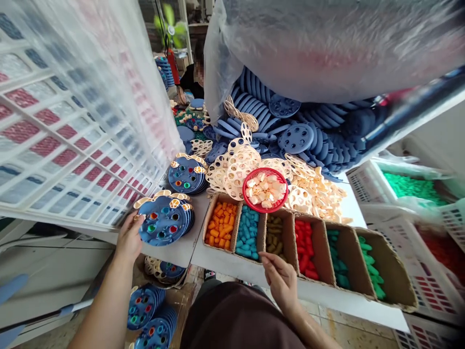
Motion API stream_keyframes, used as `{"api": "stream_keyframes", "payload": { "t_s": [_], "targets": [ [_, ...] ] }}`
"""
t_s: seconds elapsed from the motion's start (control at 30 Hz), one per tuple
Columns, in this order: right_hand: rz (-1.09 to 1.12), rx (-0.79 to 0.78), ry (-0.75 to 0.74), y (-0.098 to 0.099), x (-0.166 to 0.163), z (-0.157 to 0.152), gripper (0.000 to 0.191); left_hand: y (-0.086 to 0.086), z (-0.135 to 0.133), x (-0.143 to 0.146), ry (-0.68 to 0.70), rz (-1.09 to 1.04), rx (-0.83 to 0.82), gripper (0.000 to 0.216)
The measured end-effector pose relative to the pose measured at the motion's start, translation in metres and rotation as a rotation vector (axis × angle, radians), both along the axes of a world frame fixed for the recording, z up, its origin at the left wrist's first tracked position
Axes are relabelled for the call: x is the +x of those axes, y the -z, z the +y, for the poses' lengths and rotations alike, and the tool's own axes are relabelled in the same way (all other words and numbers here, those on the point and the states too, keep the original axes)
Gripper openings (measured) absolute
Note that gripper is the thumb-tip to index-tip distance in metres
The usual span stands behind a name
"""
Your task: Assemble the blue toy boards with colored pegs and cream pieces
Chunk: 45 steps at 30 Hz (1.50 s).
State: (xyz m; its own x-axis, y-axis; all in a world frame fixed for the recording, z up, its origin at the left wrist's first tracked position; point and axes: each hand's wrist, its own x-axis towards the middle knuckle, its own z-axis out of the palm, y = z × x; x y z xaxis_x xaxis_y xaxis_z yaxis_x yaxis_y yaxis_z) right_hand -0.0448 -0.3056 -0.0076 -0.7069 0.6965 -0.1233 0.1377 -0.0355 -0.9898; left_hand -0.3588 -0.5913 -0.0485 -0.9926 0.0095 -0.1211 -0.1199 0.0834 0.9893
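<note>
My left hand (130, 237) grips the near edge of a stack of blue round plates (163, 220) set with coloured pegs and cream rims, at the table's left front. My right hand (281, 280) hovers with curled fingers at the front of a cardboard tray (290, 232), by the olive and red compartments; whether it holds a peg is hidden. The tray's compartments hold orange, light blue, olive, red, teal and green pegs. A red basket (265, 190) of pale pieces sits behind the tray.
A second filled plate stack (187, 174) and cream openwork rings (232, 169) lie behind. Blue discs (308, 135) pile under a plastic bag. White crates stand left (54, 145) and right (407, 189). More plate stacks (148, 315) sit on the floor. Another person sits at the back (194, 77).
</note>
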Motion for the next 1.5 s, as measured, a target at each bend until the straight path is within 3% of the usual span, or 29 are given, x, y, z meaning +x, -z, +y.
{"api": "stream_keyframes", "payload": {
  "t_s": [0.33,0.6,0.73,0.87,1.03,1.2,1.5],
  "targets": [
    [-0.122,0.124,-0.058,0.002,-0.002,-0.011,0.043,0.020,0.004,-0.018,0.005,0.241,-0.324,0.055],
    [-0.162,0.185,-0.096,-0.006,-0.005,-0.011,0.044,0.023,-0.007,-0.030,0.123,0.272,-0.376,0.053],
    [-0.174,0.186,-0.099,-0.002,-0.002,-0.009,0.046,0.021,0.002,-0.032,0.166,0.344,-0.441,0.048],
    [-0.182,0.188,-0.086,0.002,0.000,-0.007,0.047,0.020,0.016,-0.025,0.083,0.500,-0.532,0.049],
    [-0.191,0.191,-0.073,0.004,0.000,-0.005,0.049,0.018,0.035,0.002,-0.098,0.731,-0.775,0.055],
    [-0.200,0.204,-0.070,0.004,0.000,-0.004,0.052,0.024,0.061,0.018,0.017,0.757,-0.942,0.056],
    [-0.203,0.216,-0.081,0.013,0.007,0.003,0.052,0.041,0.051,-0.022,0.111,0.885,-0.988,0.052]
  ]
}}
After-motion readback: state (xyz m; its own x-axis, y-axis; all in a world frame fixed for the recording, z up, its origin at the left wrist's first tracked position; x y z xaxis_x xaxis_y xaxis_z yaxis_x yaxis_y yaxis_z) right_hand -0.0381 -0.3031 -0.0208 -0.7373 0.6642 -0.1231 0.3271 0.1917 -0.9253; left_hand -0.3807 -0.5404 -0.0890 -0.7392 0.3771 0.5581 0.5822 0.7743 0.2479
